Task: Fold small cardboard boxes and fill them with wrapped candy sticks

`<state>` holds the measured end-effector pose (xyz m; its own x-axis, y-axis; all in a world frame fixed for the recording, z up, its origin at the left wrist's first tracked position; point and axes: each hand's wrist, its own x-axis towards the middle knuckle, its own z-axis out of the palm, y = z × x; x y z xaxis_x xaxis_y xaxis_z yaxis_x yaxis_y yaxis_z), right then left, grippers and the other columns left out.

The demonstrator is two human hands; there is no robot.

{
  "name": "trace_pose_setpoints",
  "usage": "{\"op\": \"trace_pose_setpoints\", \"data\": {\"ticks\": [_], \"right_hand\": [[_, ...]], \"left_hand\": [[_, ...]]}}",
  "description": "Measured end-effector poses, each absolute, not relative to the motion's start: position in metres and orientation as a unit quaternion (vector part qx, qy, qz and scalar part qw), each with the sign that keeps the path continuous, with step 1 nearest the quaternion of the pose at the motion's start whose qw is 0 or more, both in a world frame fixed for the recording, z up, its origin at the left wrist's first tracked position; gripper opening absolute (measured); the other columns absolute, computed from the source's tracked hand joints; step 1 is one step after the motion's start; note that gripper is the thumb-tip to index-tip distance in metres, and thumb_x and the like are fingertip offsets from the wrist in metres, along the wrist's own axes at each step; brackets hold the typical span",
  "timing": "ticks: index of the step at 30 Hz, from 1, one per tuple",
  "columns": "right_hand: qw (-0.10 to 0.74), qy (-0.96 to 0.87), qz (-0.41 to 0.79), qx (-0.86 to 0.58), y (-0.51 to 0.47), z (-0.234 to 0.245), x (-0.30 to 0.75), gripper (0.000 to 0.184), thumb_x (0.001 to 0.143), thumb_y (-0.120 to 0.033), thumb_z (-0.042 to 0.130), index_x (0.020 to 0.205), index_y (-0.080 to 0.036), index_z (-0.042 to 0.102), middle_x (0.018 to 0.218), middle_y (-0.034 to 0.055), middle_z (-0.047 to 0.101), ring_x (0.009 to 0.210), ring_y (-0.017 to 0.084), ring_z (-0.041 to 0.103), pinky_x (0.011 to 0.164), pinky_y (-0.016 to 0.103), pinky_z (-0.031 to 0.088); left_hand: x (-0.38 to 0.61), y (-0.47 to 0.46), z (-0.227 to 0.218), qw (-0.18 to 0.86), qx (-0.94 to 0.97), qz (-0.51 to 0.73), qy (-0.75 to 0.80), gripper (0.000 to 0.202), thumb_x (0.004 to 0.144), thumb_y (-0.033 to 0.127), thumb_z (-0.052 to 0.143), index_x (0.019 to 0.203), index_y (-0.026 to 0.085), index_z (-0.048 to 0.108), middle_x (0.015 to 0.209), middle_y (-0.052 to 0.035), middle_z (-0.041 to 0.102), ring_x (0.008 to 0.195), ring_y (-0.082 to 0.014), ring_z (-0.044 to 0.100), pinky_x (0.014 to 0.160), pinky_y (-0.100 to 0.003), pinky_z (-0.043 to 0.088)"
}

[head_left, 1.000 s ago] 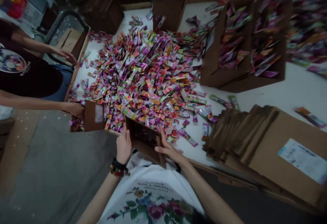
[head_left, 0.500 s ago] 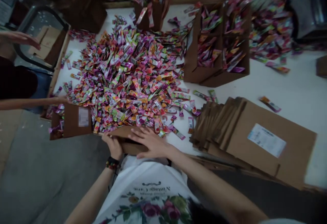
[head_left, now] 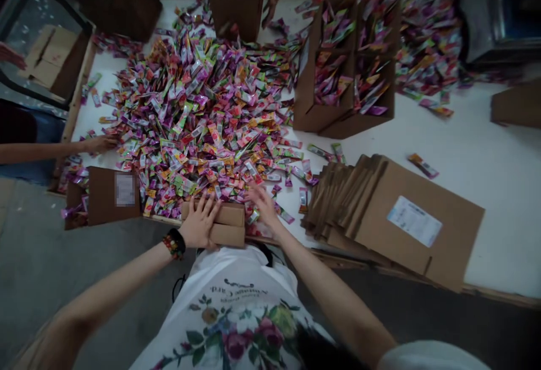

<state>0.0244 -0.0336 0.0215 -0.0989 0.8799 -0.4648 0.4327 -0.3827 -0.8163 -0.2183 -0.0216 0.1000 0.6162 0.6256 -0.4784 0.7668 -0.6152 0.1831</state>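
A small brown cardboard box (head_left: 228, 224) lies closed at the table's near edge, right in front of me. My left hand (head_left: 199, 223) rests flat on its left part with fingers spread. My right hand (head_left: 262, 205) lies just right of the box, fingers stretched out onto the edge of a big heap of colourful sachets (head_left: 203, 111). A beaded bracelet sits on my left wrist.
A stack of flat cardboard blanks (head_left: 380, 212) lies to the right. Open boxes stuffed with sachets (head_left: 346, 77) stand behind. Another box (head_left: 110, 195) hangs over the left edge beside another person's hand (head_left: 99, 143). More hands work at a box (head_left: 234, 12) across the table.
The box was held open and tilted, then its flaps were pressed down. It lies closed now, and my right hand has moved off it to the sachets.
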Motion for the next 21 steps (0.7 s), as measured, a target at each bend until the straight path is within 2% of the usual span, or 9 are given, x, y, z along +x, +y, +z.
{"op": "trace_pose_setpoints", "data": {"ticks": [3,6,8,12,14,16,17,19,21], "right_hand": [[0.125,-0.389,0.461,-0.788,-0.025,-0.016,0.054,0.040,0.083,-0.026,0.057,0.121,-0.012,0.061,0.108,0.0169,0.068,0.106,0.028,0.062,0.095,0.042,0.044],[0.112,-0.367,0.460,-0.801,-0.018,-0.036,0.056,0.028,0.074,-0.016,0.062,0.101,-0.009,0.065,0.094,0.0175,0.069,0.097,0.028,0.064,0.091,0.040,0.045],[0.141,-0.369,0.459,-0.795,-0.023,-0.031,0.053,0.014,0.078,-0.020,0.057,0.088,-0.013,0.064,0.090,0.0142,0.069,0.092,0.024,0.064,0.088,0.036,0.047],[0.215,-0.376,0.418,-0.799,-0.098,0.008,0.071,0.025,0.084,-0.037,0.040,0.086,-0.020,0.059,0.098,0.0130,0.067,0.094,0.024,0.063,0.087,0.038,0.049],[0.203,-0.367,0.407,-0.812,-0.166,0.020,0.091,0.020,0.075,-0.041,0.046,0.073,-0.025,0.058,0.088,0.0153,0.067,0.084,0.032,0.065,0.081,0.048,0.049],[0.127,-0.298,0.441,-0.837,-0.221,0.017,0.108,0.016,0.061,-0.044,0.055,0.068,-0.030,0.059,0.070,0.0120,0.064,0.070,0.038,0.065,0.073,0.055,0.049],[0.129,-0.266,0.451,-0.842,-0.236,0.011,0.112,0.020,0.059,-0.046,0.057,0.071,-0.030,0.061,0.070,0.0113,0.065,0.072,0.040,0.066,0.075,0.057,0.048],[0.226,-0.207,0.490,-0.816,-0.228,-0.004,0.107,0.038,0.057,-0.054,0.064,0.087,-0.031,0.063,0.083,0.0095,0.069,0.084,0.038,0.068,0.080,0.053,0.051],[0.339,-0.113,0.526,-0.772,-0.179,-0.014,0.087,0.058,0.054,-0.059,0.070,0.101,-0.029,0.057,0.093,0.0071,0.069,0.089,0.032,0.069,0.076,0.046,0.055]], "left_hand": [[-0.223,-0.025,0.098,0.173,0.895,-0.173,0.372,0.121,0.058,0.077,0.061,0.152,0.008,0.027,0.157,-0.0266,0.023,0.145,-0.0475,0.009,0.110,-0.065,-0.009],[-0.226,-0.025,0.098,0.176,0.906,-0.174,0.344,0.116,0.060,0.075,0.061,0.152,0.012,0.027,0.157,-0.0245,0.025,0.141,-0.0466,0.018,0.111,-0.064,-0.001],[-0.227,-0.024,0.100,0.179,0.905,-0.189,0.336,0.114,0.061,0.069,0.064,0.153,0.015,0.025,0.156,-0.0243,0.027,0.137,-0.0466,0.024,0.109,-0.063,0.007],[-0.224,-0.025,0.104,0.193,0.896,-0.223,0.332,0.111,0.061,0.057,0.069,0.154,0.022,0.021,0.153,-0.0232,0.030,0.133,-0.0470,0.027,0.107,-0.064,0.012],[-0.222,-0.026,0.104,0.208,0.890,-0.232,0.332,0.112,0.060,0.055,0.070,0.155,0.024,0.018,0.155,-0.0224,0.026,0.134,-0.0473,0.025,0.107,-0.066,0.012],[-0.219,-0.024,0.104,0.225,0.884,-0.234,0.336,0.114,0.059,0.052,0.071,0.155,0.026,0.016,0.156,-0.0214,0.025,0.136,-0.0466,0.023,0.107,-0.066,0.012],[-0.217,-0.023,0.104,0.234,0.882,-0.229,0.339,0.114,0.059,0.049,0.073,0.155,0.026,0.015,0.155,-0.0209,0.026,0.136,-0.0458,0.024,0.108,-0.066,0.013],[-0.218,-0.018,0.108,0.247,0.882,-0.204,0.347,0.115,0.058,0.044,0.075,0.155,0.027,0.014,0.152,-0.0204,0.031,0.136,-0.0441,0.027,0.109,-0.066,0.014],[-0.225,-0.014,0.116,0.252,0.879,-0.150,0.375,0.118,0.058,0.043,0.077,0.155,0.028,0.012,0.149,-0.0202,0.033,0.135,-0.0438,0.029,0.110,-0.066,0.017]]}}
